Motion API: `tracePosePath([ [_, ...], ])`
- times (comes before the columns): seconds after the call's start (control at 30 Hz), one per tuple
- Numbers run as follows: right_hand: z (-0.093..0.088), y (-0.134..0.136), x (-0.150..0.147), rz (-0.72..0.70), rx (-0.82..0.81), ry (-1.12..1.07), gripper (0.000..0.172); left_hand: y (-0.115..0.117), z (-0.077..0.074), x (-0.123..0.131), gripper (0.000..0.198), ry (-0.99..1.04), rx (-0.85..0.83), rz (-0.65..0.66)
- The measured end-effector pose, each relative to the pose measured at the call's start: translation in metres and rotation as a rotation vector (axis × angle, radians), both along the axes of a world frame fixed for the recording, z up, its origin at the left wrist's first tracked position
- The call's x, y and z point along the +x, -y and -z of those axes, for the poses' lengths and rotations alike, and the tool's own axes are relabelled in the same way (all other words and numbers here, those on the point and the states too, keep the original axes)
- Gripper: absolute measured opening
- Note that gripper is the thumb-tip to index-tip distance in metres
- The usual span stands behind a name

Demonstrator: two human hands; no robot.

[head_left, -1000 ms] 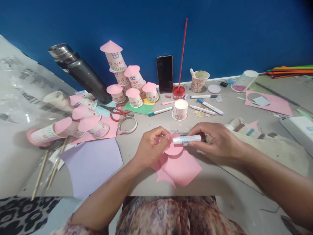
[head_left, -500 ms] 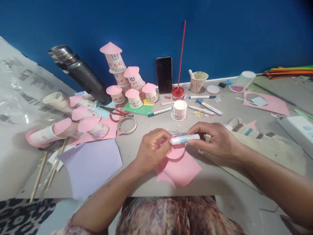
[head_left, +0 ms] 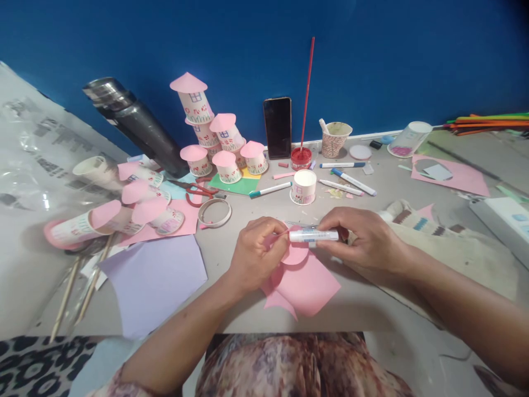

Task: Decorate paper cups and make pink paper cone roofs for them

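My left hand (head_left: 262, 248) pinches a rounded piece of pink paper (head_left: 298, 253) near the middle of the table. In my right hand (head_left: 355, 237) is a white glue stick (head_left: 314, 236), lying level between thumb and fingers, its left end at the paper's edge by my left fingertips. Whether the tip touches the paper I cannot tell. Below them lies a larger cut pink sheet (head_left: 309, 286). Just beyond my hands, a pair of metal blades (head_left: 295, 223) shows in part. A small decorated paper cup (head_left: 303, 187) stands farther back.
Cup towers with pink cone roofs (head_left: 194, 105) stand at the back left, near a black flask (head_left: 136, 121). A phone (head_left: 278, 127) leans on the wall. Markers (head_left: 353, 182), red-handled pliers (head_left: 200, 193), a tape roll (head_left: 214, 212), purple paper (head_left: 157, 281) and a cloth (head_left: 450, 259) lie around.
The glue stick has turned slightly to lie more level, its left end still at the paper's edge. The rounded pink paper has shifted a little. Both hands keep their hold.
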State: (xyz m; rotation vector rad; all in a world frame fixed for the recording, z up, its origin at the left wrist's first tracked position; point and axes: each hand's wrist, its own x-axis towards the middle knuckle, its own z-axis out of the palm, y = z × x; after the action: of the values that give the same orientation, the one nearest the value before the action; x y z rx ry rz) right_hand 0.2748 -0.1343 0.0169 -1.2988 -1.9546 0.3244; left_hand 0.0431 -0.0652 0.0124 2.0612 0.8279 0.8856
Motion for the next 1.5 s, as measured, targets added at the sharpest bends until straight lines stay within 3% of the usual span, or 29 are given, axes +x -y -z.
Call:
tracePosePath([
  [0.2, 0.006, -0.004, 0.002, -0.146, 0.177, 0.012, 0.006, 0.001, -0.004, 0.0, 0.014, 0.002, -0.118, -0.044],
  [0.4, 0.005, -0.002, 0.002, -0.2, 0.213, 0.086, 0.014, 0.001, -0.006, -0.001, 0.015, -0.008, -0.238, -0.066],
  [0.77, 0.004, -0.003, 0.001, -0.129, 0.248, 0.106, 0.003, 0.0, -0.008, 0.001, 0.016, 0.012, -0.299, -0.037],
  [1.0, 0.0, 0.0, 0.005, 0.012, 0.155, 0.102, 0.004, 0.0, -0.007, 0.001, 0.017, 0.045, -0.285, -0.023],
  [1.27, 0.0, -0.001, 0.006, -0.065, 0.082, -0.05, 0.003, -0.001, -0.008, 0.002, 0.014, 0.035, -0.293, -0.035],
  [1.5, -0.009, 0.003, -0.001, 0.1, -0.331, -0.233, 0.007, -0.001, -0.006, 0.001, 0.011, 0.076, -0.345, 0.026],
])
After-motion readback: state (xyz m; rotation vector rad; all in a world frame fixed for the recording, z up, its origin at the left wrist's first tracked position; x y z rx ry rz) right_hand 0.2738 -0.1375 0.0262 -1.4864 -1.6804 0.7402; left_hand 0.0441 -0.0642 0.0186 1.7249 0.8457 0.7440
